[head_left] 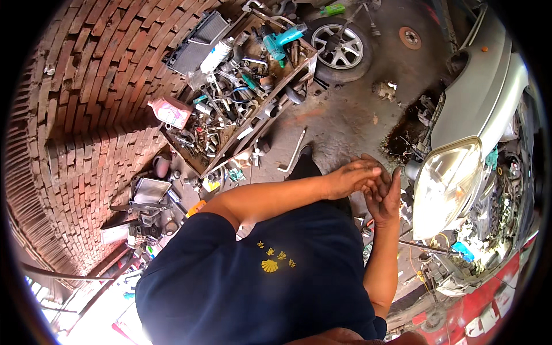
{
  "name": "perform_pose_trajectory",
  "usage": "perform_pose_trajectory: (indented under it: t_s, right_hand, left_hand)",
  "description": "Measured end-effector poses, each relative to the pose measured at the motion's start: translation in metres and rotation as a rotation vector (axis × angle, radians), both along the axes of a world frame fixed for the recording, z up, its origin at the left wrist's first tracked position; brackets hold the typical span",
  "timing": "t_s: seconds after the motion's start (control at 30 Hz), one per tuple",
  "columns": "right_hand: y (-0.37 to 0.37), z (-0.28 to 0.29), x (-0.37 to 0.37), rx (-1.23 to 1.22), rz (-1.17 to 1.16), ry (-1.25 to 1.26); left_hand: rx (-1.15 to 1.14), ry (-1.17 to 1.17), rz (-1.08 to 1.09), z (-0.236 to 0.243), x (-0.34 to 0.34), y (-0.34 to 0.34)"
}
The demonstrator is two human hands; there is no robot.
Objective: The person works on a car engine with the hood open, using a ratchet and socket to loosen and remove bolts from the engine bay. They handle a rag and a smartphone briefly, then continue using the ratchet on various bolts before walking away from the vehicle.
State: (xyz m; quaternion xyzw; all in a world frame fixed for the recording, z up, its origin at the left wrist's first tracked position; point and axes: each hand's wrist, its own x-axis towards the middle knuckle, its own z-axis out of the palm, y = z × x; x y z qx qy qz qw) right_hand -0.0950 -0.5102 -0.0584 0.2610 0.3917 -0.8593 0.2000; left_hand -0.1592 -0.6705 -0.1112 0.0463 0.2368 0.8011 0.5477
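Note:
My left hand reaches across in front of me and meets my right hand. Its fingers lie partly stretched over the fingers of the right hand, and the two hands touch. The right hand is turned up with its thumb standing apart. No object shows in either hand, though the space between them is partly hidden. Just right of the hands is a car's large headlight, set in the silver fender. On the floor ahead and to the left lies an L-shaped metal wrench.
A wooden tray full of hand tools stands at the left, holding a teal power drill. Behind it lies a wheel. A pink jug sits beside the brick wall. An engine bay lies exposed at right.

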Motion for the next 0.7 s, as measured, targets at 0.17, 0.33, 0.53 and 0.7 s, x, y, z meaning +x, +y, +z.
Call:
perform_pose_trajectory:
  t_s: [0.17, 0.33, 0.53, 0.7]
  right_hand:
    - [-0.014, 0.010, -0.005, 0.028, 0.096, 0.112]
    - [-0.009, 0.006, 0.004, -0.044, 0.128, 0.140]
    - [-0.025, 0.021, 0.001, 0.025, 0.093, -0.057]
    - [-0.013, 0.001, 0.014, -0.035, 0.065, -0.016]
  left_hand:
    - [0.124, -0.052, 0.035, -0.009, -0.019, -0.023]
    - [0.195, -0.062, -0.069, 0.005, -0.025, -0.042]
    - [0.367, -0.002, -0.246, 0.000, -0.030, -0.045]
    - [0.442, 0.015, -0.248, -0.003, -0.039, -0.053]
